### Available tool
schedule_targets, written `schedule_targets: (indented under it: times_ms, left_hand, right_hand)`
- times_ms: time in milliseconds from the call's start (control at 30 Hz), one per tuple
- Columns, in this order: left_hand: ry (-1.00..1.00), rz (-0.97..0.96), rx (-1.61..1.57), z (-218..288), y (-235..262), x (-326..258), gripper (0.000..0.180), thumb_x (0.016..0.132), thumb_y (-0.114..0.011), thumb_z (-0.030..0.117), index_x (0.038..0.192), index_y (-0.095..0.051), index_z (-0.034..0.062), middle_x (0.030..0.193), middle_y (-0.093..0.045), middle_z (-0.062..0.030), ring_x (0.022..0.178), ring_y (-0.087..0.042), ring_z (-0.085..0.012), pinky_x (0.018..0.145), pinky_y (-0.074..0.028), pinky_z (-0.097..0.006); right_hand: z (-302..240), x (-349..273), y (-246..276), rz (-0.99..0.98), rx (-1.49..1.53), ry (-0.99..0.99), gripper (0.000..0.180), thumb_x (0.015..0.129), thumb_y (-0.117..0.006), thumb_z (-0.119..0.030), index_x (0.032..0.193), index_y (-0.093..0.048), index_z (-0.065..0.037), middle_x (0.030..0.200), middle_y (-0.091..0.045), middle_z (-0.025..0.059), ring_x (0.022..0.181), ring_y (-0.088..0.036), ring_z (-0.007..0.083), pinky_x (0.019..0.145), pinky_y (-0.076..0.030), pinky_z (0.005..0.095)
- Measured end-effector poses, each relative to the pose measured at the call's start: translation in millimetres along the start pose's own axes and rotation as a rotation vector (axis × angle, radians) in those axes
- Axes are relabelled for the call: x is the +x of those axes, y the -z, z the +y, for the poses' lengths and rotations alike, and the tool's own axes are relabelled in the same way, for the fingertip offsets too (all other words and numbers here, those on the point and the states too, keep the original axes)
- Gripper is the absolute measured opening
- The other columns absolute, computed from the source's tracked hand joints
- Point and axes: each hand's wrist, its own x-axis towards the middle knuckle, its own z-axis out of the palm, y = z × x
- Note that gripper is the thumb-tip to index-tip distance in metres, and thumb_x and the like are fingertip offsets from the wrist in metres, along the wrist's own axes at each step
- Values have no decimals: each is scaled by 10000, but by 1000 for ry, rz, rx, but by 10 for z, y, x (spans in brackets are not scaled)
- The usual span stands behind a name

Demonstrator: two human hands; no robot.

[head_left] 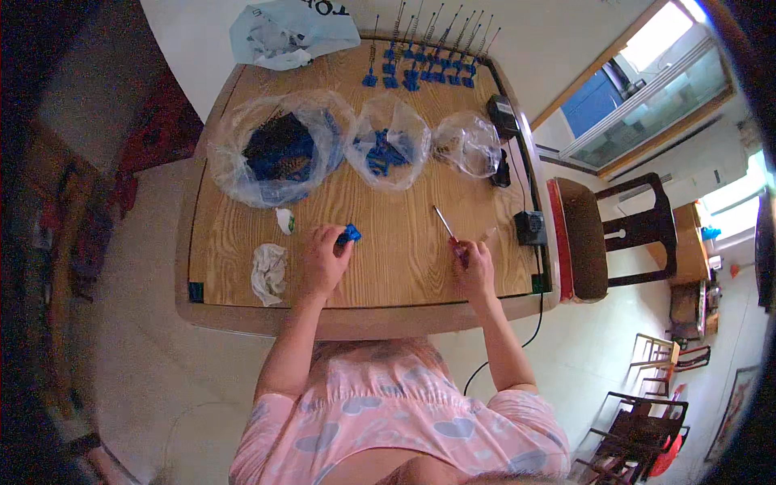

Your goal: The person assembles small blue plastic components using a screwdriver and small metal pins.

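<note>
Near the front of the wooden table, my left hand (pixel 327 257) is closed on a small blue plastic part (pixel 348 235), which sticks out past the fingertips. My right hand (pixel 474 265) grips a screwdriver (pixel 442 220) by its dark red handle; the thin metal shaft points away and to the left. The screwdriver's tip and the blue part are well apart. Beyond my hands, a clear bag (pixel 386 179) holds more blue parts, and a larger clear bag (pixel 230 182) to its left holds blue and dark pieces. A smaller clear bag (pixel 477 162) stands at the right; its contents are hard to make out.
At the far edge stand several blue pieces with upright springs and rods (pixel 420 69), beside a white plastic bag (pixel 279 40). Crumpled tissue (pixel 269 275) lies by my left arm. Black boxes (pixel 530 228) with a cable line the right edge; a chair (pixel 584 238) stands beyond.
</note>
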Motion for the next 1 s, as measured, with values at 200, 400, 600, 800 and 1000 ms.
schedule_targets:
  times_ms: [200,400,600,800,1000]
  left_hand:
    - [-31,13,58,31,34,-35,292,764,-672,71,1033,-562,41,1001,-568,-143,971,-549,-351,829,-466,-424]
    - [-30,54,46,-33,11,-56,321,764,-672,74,1062,-554,47,1005,-579,-150,978,-541,-358,826,-455,-441]
    - [-25,78,9,-34,-12,-65,293,766,-684,67,1034,-565,45,984,-590,-147,954,-541,-356,834,-435,-440]
    - [-76,108,42,-53,-13,-53,295,761,-695,65,1026,-569,40,981,-589,-145,944,-540,-353,819,-437,-439]
    - [-41,95,22,-47,-11,-68,308,758,-698,68,1035,-567,41,988,-588,-143,943,-540,-348,816,-440,-438]
  right_hand:
    - [-595,-275,-149,-132,397,75,252,828,-571,-44,1080,-583,-67,1013,-543,152,924,-559,338,803,-474,408]
    - [-871,-381,-173,-145,295,186,314,821,-543,-43,1135,-545,-64,990,-535,166,932,-519,359,804,-444,428]
    - [-927,-352,-173,-154,380,215,307,827,-545,-68,1133,-550,-71,986,-538,158,950,-505,363,831,-430,435]
    - [-901,-330,-244,-152,339,207,268,839,-553,-73,1107,-561,-65,957,-545,162,934,-507,368,822,-431,440]
    - [-914,-293,-259,-145,308,220,228,848,-547,-71,1074,-556,-45,935,-528,171,901,-510,368,793,-438,435]
